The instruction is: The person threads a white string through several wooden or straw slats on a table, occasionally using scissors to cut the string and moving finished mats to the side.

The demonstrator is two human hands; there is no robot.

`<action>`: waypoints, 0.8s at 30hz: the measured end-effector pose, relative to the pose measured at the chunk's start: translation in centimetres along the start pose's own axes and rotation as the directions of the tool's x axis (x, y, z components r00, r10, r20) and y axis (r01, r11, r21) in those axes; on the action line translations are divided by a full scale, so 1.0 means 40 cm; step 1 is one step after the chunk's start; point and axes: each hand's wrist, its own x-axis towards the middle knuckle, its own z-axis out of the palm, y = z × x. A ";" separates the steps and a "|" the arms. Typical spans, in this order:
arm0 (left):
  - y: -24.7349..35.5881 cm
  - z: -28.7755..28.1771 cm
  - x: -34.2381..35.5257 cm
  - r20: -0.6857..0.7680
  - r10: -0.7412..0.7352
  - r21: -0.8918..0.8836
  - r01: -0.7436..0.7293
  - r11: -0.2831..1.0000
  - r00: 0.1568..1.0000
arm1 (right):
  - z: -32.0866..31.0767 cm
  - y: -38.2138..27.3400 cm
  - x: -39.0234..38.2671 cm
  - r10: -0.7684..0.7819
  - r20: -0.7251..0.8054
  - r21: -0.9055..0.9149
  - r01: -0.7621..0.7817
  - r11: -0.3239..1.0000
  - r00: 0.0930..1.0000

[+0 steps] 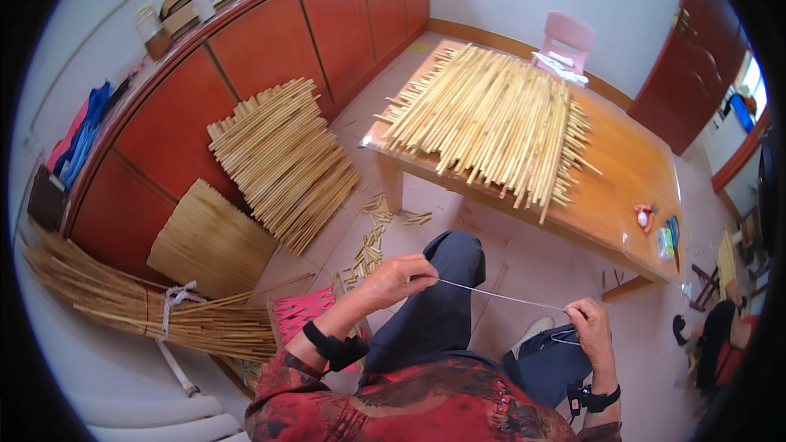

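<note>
A thin white string [501, 294] runs taut above my lap, from one hand to the other. My left hand [400, 279] is closed and pinches one end of the stretch. At the other end my right hand [591, 326] grips the string, with a loose loop hanging below its fingers. Beyond my knees, a mat of pale reed sticks [483, 127] lies on the wooden table [626, 168]. Neither hand touches the mat or the table.
Another stick mat [282, 160] and a smooth woven panel [211, 241] lean against red cabinets [262, 24]. A tied reed bundle [221, 319] lies at left. Short offcuts [366, 254] litter the floor. Blue-handled scissors [673, 232] rest at the table's right end.
</note>
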 end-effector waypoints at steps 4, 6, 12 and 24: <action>0.015 0.019 0.016 0.032 0.132 0.175 -0.135 0.975 0.991 | -0.009 0.018 0.016 -0.339 -0.035 -0.323 0.310 0.894 0.940; 0.016 0.045 0.029 0.069 0.233 0.338 -0.242 0.909 0.970 | -0.022 0.009 0.021 -0.290 -0.223 -0.338 0.206 0.918 0.931; 0.113 0.101 0.073 0.119 0.363 0.282 -0.382 0.880 0.924 | 0.074 -0.181 0.011 -0.297 -0.065 0.293 0.303 0.907 0.953; 0.166 0.085 0.070 0.098 0.344 0.148 -0.355 0.923 0.934 | 0.170 -0.154 0.018 -0.080 0.301 0.472 -0.075 0.878 0.950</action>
